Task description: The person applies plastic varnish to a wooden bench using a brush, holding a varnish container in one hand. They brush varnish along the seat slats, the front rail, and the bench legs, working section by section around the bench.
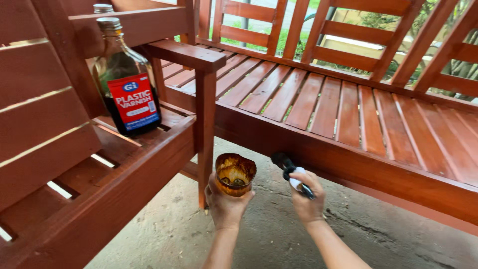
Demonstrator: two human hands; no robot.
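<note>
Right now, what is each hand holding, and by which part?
Left hand grips the stained cup around its lower body. Right hand holds the brush by its handle, dark bristles toward the bench rail.

I note a varnish bottle [124,84] with red label standing on a wooden chair [74,199]; concrete floor [269,234] below.

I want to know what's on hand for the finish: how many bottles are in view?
2. One glass bottle with a red label stands on the chair seat at left. Only the metal cap of a second bottle shows behind it, above the chair's armrest; more may be hidden.
</note>
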